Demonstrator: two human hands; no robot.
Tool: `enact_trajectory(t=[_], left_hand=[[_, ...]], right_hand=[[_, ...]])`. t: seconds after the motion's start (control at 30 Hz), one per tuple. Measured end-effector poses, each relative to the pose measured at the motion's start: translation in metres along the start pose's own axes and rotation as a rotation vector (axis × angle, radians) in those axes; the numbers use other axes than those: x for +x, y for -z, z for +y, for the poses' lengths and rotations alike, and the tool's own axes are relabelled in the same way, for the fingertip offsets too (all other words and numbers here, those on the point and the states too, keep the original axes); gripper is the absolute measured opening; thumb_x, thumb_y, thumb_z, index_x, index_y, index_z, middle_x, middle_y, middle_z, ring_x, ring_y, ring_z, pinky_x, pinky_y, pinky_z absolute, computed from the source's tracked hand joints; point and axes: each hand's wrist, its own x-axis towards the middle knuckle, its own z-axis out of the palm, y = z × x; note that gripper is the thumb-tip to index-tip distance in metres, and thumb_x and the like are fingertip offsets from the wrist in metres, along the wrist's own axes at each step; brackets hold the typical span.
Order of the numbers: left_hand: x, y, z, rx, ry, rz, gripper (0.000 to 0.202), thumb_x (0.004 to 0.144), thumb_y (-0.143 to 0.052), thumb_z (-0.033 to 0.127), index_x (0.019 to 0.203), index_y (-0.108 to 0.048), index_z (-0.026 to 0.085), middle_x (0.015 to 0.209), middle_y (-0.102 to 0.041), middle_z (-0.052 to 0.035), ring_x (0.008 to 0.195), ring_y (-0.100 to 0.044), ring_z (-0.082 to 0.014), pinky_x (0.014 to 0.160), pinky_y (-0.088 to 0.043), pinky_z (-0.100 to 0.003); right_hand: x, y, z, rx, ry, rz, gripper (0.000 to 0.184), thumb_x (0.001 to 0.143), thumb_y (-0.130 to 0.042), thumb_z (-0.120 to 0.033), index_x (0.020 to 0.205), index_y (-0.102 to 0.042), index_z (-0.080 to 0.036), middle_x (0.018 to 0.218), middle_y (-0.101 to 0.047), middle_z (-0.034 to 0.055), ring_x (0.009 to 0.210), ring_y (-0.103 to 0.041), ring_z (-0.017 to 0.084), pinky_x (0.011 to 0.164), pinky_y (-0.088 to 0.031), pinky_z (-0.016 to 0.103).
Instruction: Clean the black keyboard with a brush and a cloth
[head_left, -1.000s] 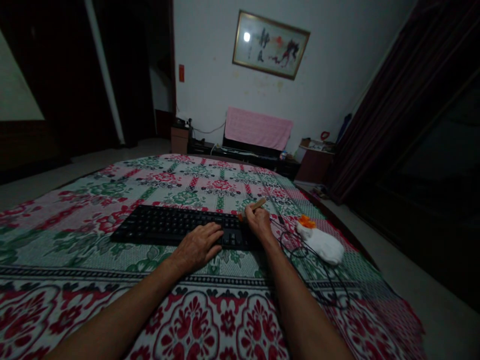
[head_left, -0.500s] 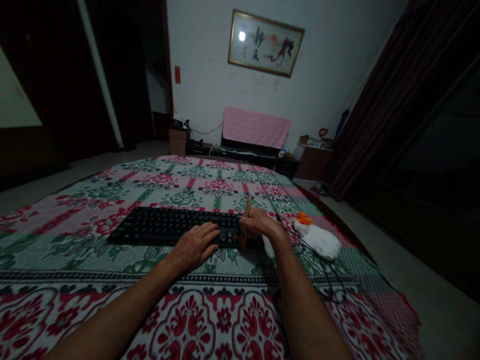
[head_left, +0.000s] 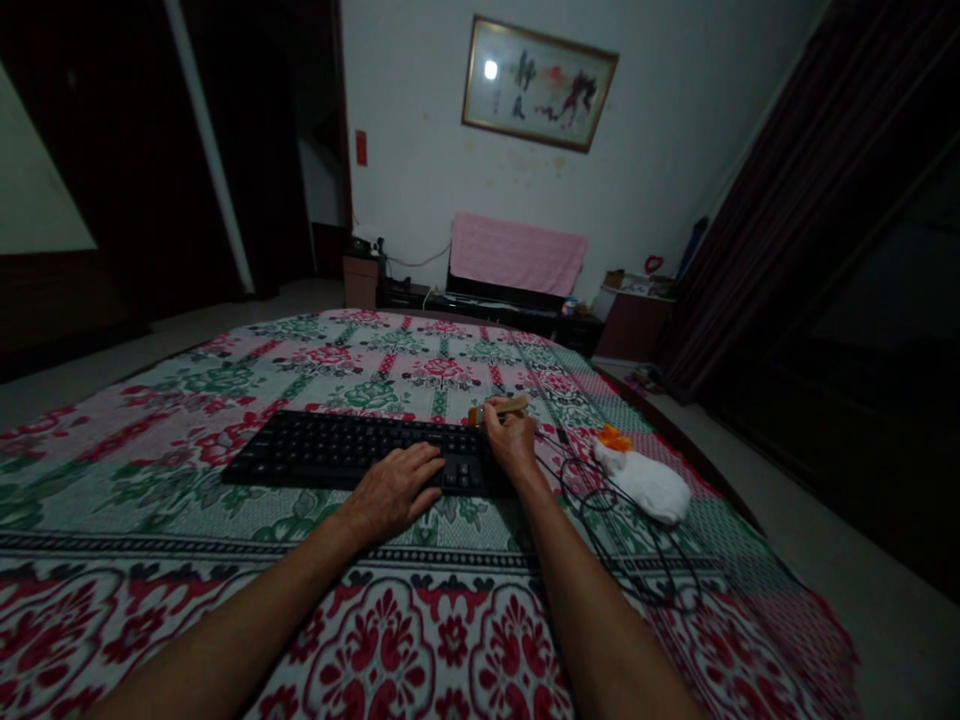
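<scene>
A black keyboard [head_left: 322, 448] lies on the patterned bedspread. My left hand [head_left: 397, 490] rests flat on its right-hand part, fingers stretched over the keys. Above the keyboard's far right end, my right hand [head_left: 511, 440] grips a small brush [head_left: 514, 405] with a pale wooden handle. The brush is tilted almost level, and its brownish end points left, near the keyboard's back edge. The fingers hide part of the brush, while the right hand and wrist cover part of the number keys.
To the right lie a white cloth bundle [head_left: 652, 485] with an orange top and a loosely coiled black cable [head_left: 600, 497]. The floral bedspread [head_left: 375, 570] spreads under everything. Beyond the bed, a pink towel [head_left: 517, 252] drapes over a dark screen-like object by the wall.
My right hand has risen to the keyboard's back edge, turning the brush from upright to nearly level. My left hand stays on the keys. The view has shifted slightly.
</scene>
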Motion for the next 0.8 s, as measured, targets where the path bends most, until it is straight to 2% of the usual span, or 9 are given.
enact_trajectory(t=[0.2,0.4,0.5,0.57,0.7,0.8], left_hand=[[0.0,0.0,0.0,-0.014,-0.002,0.015,0.038,0.086,-0.046,0.033,0.121,-0.052,0.019,0.127,-0.053,-0.0096,0.121,-0.045,-0.023,0.097,-0.039,-0.04],[0.0,-0.001,0.0,-0.003,-0.011,0.025,0.037,0.086,-0.046,0.034,0.12,-0.053,0.019,0.126,-0.054,-0.0099,0.12,-0.045,-0.0229,0.096,-0.04,-0.039],[0.0,-0.001,0.0,-0.001,-0.01,0.028,0.037,0.086,-0.046,0.033,0.12,-0.052,0.019,0.126,-0.054,-0.0096,0.12,-0.045,-0.0227,0.096,-0.04,-0.039],[-0.001,-0.001,0.0,0.011,-0.004,0.033,0.039,0.086,-0.046,0.033,0.122,-0.051,0.018,0.127,-0.053,-0.01,0.121,-0.045,-0.023,0.097,-0.039,-0.039],[-0.002,0.002,0.0,0.052,0.044,0.081,0.046,0.083,-0.05,0.038,0.123,-0.05,0.015,0.129,-0.052,-0.0126,0.121,-0.043,-0.0266,0.097,-0.038,-0.042],[-0.002,0.006,0.001,0.08,0.116,0.113,0.048,0.078,-0.054,0.046,0.115,-0.056,0.015,0.122,-0.056,-0.0138,0.115,-0.046,-0.0297,0.094,-0.039,-0.046]], right_hand=[[-0.004,-0.003,0.001,-0.018,0.01,-0.108,0.027,0.081,-0.045,-0.027,0.084,-0.068,-0.014,0.075,-0.07,0.0058,0.069,-0.065,0.014,0.062,-0.044,0.018],[0.003,0.018,-0.013,-0.164,-0.1,-0.315,0.035,0.079,-0.043,-0.03,0.06,-0.067,-0.013,0.054,-0.065,0.0081,0.055,-0.062,0.016,0.049,-0.038,0.02],[0.007,0.027,-0.015,-0.112,-0.107,-0.441,0.03,0.077,-0.046,-0.029,0.061,-0.066,-0.013,0.052,-0.064,0.0056,0.052,-0.061,0.015,0.046,-0.036,0.019],[0.008,0.029,-0.016,-0.106,-0.116,-0.436,0.029,0.077,-0.047,-0.029,0.066,-0.068,-0.013,0.053,-0.064,0.005,0.054,-0.062,0.015,0.048,-0.037,0.019],[0.007,0.028,-0.019,-0.185,-0.09,-0.339,0.032,0.079,-0.045,-0.03,0.068,-0.069,-0.012,0.059,-0.066,0.0074,0.061,-0.063,0.017,0.053,-0.039,0.02],[0.005,0.027,-0.022,-0.207,-0.084,-0.381,0.033,0.079,-0.045,-0.031,0.065,-0.068,-0.013,0.058,-0.065,0.0077,0.06,-0.062,0.016,0.051,-0.037,0.019]])
